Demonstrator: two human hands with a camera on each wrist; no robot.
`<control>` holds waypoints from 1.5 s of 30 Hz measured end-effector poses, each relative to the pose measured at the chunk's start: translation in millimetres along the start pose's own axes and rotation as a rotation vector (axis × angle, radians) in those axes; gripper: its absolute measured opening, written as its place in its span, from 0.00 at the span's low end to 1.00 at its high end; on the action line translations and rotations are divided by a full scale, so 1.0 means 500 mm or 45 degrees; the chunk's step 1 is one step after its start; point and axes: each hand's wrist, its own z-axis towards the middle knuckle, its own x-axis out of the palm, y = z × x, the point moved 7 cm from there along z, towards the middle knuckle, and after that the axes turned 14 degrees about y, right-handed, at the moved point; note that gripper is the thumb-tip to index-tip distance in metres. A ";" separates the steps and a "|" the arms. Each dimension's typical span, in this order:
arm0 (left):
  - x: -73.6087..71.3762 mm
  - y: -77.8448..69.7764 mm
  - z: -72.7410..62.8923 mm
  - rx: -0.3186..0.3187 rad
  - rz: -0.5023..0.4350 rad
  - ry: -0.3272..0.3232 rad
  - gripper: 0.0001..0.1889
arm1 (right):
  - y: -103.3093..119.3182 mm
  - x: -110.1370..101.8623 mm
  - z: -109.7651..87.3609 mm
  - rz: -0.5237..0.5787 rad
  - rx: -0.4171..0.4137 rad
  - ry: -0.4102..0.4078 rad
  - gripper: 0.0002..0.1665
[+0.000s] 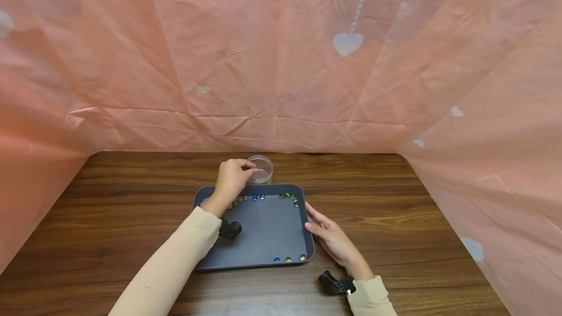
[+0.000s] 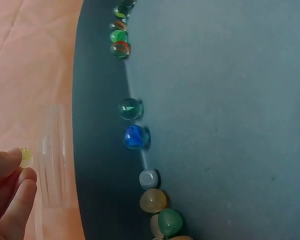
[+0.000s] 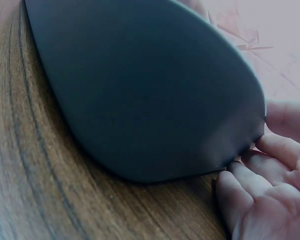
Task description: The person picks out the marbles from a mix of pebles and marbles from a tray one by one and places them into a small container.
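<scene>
My left hand [image 1: 233, 178] reaches over the far rim of the dark grey tray [image 1: 268, 230]. Between its thumb and fingertips it pinches a small clear-yellow marble [image 2: 26, 158], right at the round clear plastic dish [image 1: 264, 181] behind the tray. My right hand [image 1: 332, 239] holds the tray's right side; in the right wrist view its thumb [image 3: 287, 120] lies at the rim and the fingers curl in at the bottom edge. Inside, along the far wall, lie a blue marble [image 2: 135, 136], a green marble [image 2: 130, 108] and several stones, including a green stone [image 2: 170, 222].
More marbles gather in the tray's far right corner, among them an orange marble [image 1: 282, 196]. Along the near edge sit a blue marble [image 1: 276, 260] and two yellowish ones. A brown wooden table [image 1: 373, 199] carries everything, with a pink curtain [image 1: 281, 62] behind and at both sides.
</scene>
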 end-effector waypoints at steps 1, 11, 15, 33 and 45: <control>0.001 -0.001 -0.001 0.001 0.009 -0.001 0.07 | 0.000 0.000 0.000 -0.001 -0.001 0.002 0.40; -0.001 -0.001 -0.029 0.003 -0.172 -0.020 0.08 | 0.001 0.002 0.001 -0.001 0.004 0.009 0.39; 0.015 0.029 -0.044 -0.047 -0.350 0.036 0.09 | -0.001 0.000 0.001 -0.007 0.014 -0.002 0.39; 0.073 0.062 -0.048 0.030 0.145 0.156 0.05 | -0.001 0.000 0.001 -0.006 0.011 -0.001 0.39; 0.096 0.057 -0.042 0.021 0.242 0.231 0.04 | 0.000 0.001 0.001 -0.004 0.017 -0.010 0.39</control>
